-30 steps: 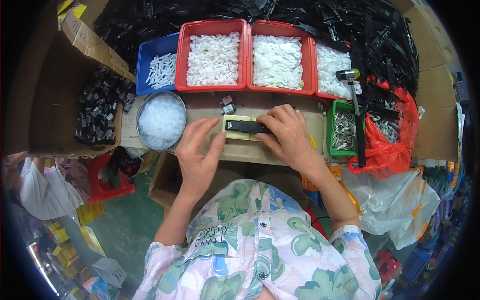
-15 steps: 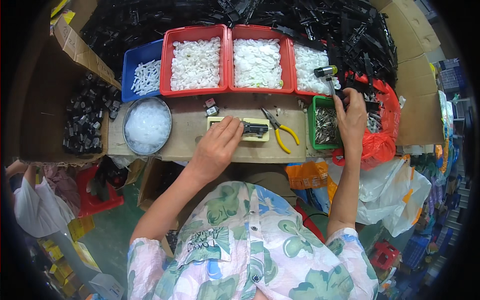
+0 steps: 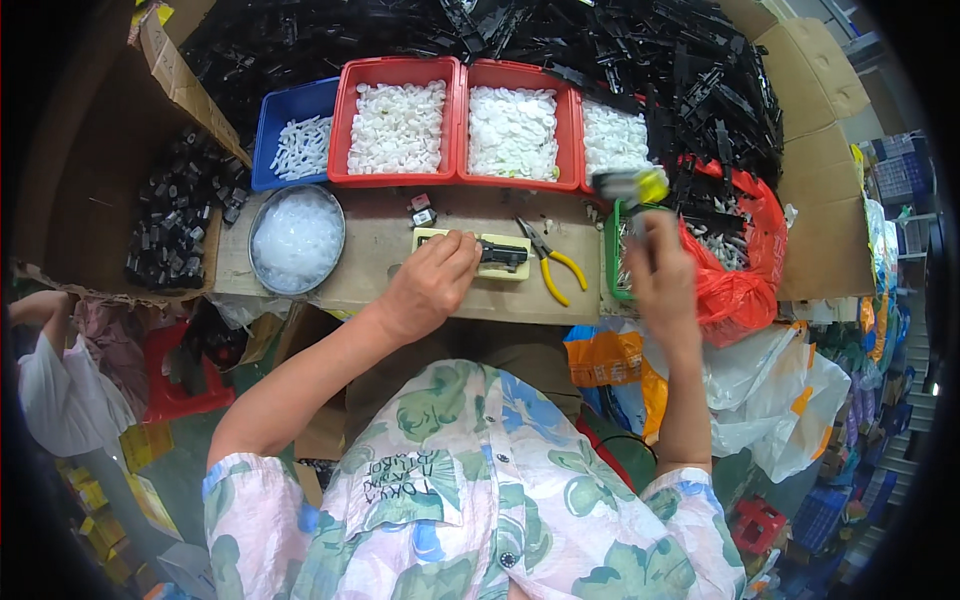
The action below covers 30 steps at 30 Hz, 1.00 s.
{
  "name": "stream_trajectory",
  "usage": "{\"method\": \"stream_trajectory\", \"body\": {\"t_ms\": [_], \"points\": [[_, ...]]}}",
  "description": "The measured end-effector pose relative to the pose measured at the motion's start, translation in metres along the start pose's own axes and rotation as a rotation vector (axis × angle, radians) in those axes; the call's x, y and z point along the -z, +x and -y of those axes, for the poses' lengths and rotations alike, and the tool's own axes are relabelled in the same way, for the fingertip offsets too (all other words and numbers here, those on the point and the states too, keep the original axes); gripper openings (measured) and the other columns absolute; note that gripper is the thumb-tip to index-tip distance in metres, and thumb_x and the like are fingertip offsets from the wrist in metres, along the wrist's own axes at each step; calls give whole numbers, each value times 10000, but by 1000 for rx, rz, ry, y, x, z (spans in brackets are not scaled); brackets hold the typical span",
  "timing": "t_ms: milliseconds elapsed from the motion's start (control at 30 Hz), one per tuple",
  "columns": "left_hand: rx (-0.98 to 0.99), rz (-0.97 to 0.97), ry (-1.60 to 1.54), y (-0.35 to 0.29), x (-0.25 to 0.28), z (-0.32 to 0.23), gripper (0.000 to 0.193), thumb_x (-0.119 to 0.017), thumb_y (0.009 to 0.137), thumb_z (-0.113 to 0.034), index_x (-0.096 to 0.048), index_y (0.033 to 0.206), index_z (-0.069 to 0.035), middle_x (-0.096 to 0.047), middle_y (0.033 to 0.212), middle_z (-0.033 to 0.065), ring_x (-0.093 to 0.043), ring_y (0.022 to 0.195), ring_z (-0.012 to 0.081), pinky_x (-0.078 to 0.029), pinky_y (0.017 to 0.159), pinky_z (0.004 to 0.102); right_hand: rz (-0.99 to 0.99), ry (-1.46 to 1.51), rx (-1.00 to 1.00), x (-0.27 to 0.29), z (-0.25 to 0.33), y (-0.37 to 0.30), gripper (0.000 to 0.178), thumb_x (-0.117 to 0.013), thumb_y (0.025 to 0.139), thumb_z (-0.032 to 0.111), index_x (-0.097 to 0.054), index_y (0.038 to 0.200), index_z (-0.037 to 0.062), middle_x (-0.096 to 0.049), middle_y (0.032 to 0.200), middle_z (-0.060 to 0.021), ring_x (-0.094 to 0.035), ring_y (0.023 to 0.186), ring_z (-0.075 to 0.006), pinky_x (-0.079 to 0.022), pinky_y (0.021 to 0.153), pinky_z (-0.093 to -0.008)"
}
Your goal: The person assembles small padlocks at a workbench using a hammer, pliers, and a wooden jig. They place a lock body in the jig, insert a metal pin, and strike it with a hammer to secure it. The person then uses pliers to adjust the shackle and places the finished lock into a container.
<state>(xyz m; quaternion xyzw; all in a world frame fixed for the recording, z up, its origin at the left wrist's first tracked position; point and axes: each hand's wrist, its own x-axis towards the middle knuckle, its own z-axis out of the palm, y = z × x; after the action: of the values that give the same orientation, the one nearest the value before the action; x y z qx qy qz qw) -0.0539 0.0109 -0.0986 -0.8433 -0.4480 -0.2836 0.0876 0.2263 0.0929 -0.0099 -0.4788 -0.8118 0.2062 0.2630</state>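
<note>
My left hand (image 3: 433, 284) has its fingers pressed together at the left end of a black plastic part (image 3: 505, 253). That part lies in a cream-coloured block-shaped holder (image 3: 516, 271) on the bench, and my fingers cover its left end. Raised over the green bin (image 3: 612, 255), my right hand (image 3: 662, 270) grips a small hammer (image 3: 630, 187) with a black and yellow head; hand and hammer are smeared by motion. Yellow-handled pliers (image 3: 550, 262) lie just right of the holder. Two small blocks (image 3: 421, 210) sit behind it.
Along the back stand a blue bin (image 3: 262, 150) and red bins (image 3: 345, 120) of small white pieces. A round metal dish (image 3: 340, 240) of clear pieces is at left. Black parts (image 3: 350, 35) pile up behind. A red bag (image 3: 745, 300) stands at right.
My right hand has lifted the hammer and swung it slightly left, toward me. The fingers of my left hand have drawn from lying flat over the black part into a pinch at its end.
</note>
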Motion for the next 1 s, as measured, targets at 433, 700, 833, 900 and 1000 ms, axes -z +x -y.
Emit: {"method": "stream_trajectory", "body": {"t_ms": [433,700,833,900,1000], "points": [[-26,-25,-22,5,-3,-1,319,-666,751,-4,-648,1035,139,-631,1078,216,-640,994,334,-550,832,389,-124,-181,410,-29,30,-26,481,-658,910,57,-538,1376,31,-673,827,-143,-651,652,-309,-489,575,-423],[-21,-22,-33,3,-4,0,305,-655,762,-7,-646,1029,141,-629,1061,210,-639,1001,333,-551,823,385,-93,-212,375,-37,34,-22,464,-653,925,104,-550,1375,57,-607,726,-123,-620,596,-300,-493,552,-407],[-25,-40,6,3,-8,-2,308,-651,765,-21,-645,1028,139,-628,1065,206,-637,1010,330,-549,833,382,166,-438,247,-47,20,-34,493,-660,923,89,-540,1401,70,-628,755,-130,-630,610,-297,-491,559,-409],[-15,-24,19,2,-7,-3,316,-647,762,-24,-645,1034,138,-628,1073,205,-636,1020,331,-549,845,382,241,-499,262,-44,21,-33,503,-652,923,77,-533,1412,68,-617,737,-129,-614,580,-305,-479,540,-422],[1,10,12,2,-2,-4,330,-641,760,-26,-645,1047,137,-628,1091,204,-633,1045,332,-547,864,384,-40,-273,349,-37,31,-23,471,-641,927,94,-546,1386,54,-623,733,-144,-619,565,-318,-488,530,-433]]}}
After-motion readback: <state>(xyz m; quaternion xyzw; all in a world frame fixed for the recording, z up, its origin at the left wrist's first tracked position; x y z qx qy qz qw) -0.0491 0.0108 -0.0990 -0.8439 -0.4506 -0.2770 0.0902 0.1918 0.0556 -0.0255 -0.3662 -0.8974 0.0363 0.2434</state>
